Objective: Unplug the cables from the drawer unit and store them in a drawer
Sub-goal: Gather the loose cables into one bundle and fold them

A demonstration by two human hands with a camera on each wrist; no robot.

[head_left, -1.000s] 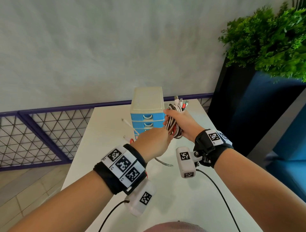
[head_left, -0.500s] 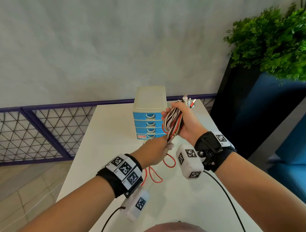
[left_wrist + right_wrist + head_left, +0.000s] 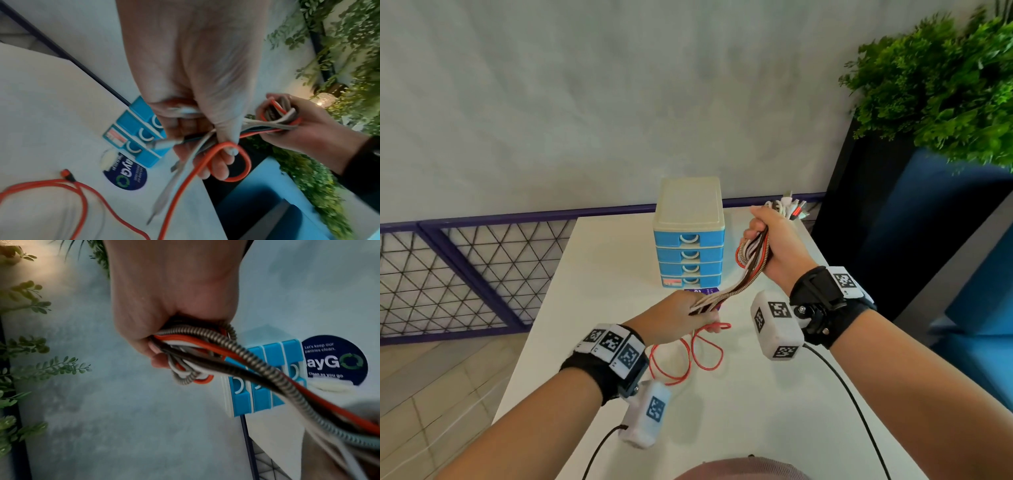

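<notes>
cables: bundle (image 3: pixel 751 251) spans both hands, beside drawer unit (image 3: pixel 689 240)
right hand (image 3: pixel 777 245): fist round bundle
left hand (image 3: pixel 678 317): fingers curled round the loose ends
sticker (image 3: pixel 337 360): "Let's keep our pantries clean"

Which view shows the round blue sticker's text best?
Right wrist: the sticker faces the lens, text legible, its left edge behind the drawer unit. Left wrist shows it rotated and blurred; head shows only a sliver behind the cables.

Likely an office pantry or lounge — a round sticker (image 3: pixel 337 360) on the white tabletop (image 3: pixel 599 274) reads "Let's keep our pantries clean", beside a planter with greenery (image 3: pixel 941 85) and blue seating (image 3: pixel 976 342).
</notes>
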